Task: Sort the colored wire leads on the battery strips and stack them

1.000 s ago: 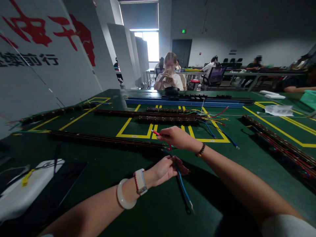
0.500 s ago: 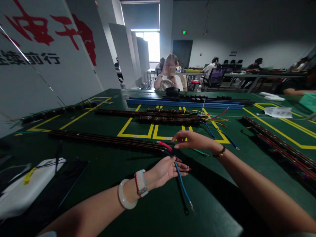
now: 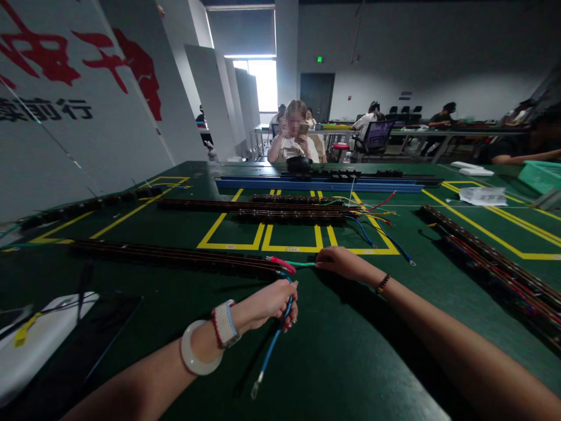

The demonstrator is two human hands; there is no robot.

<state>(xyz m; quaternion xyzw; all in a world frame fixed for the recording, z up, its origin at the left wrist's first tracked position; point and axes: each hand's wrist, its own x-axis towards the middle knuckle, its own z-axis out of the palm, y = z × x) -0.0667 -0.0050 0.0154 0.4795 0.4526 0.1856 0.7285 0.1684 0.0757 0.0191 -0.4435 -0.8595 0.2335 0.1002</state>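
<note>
A long dark busbar-like strip (image 3: 175, 255) lies across the green table, with wires coming out of its right end. My left hand (image 3: 280, 301) is closed round a blue wire (image 3: 272, 342), whose free end hangs toward me and carries a metal ring lug (image 3: 255, 389). To the right, my right hand (image 3: 335, 260) pinches a green wire (image 3: 304, 264) and hides its far end. Between the hands, near the strip's end, a short red wire (image 3: 280, 264) curves over beside the blue one.
More wired strips (image 3: 291, 217) lie farther back inside yellow tape lines, before a blue rail (image 3: 324, 184). Another wired strip (image 3: 491, 269) lies at right. A white device (image 3: 52, 333) sits at left. A person (image 3: 294, 137) sits across the table.
My left fingers have closed round the blue wire and swung its free end left. My right hand has come down onto the green wire, which now stretches straight from the strip's end.
</note>
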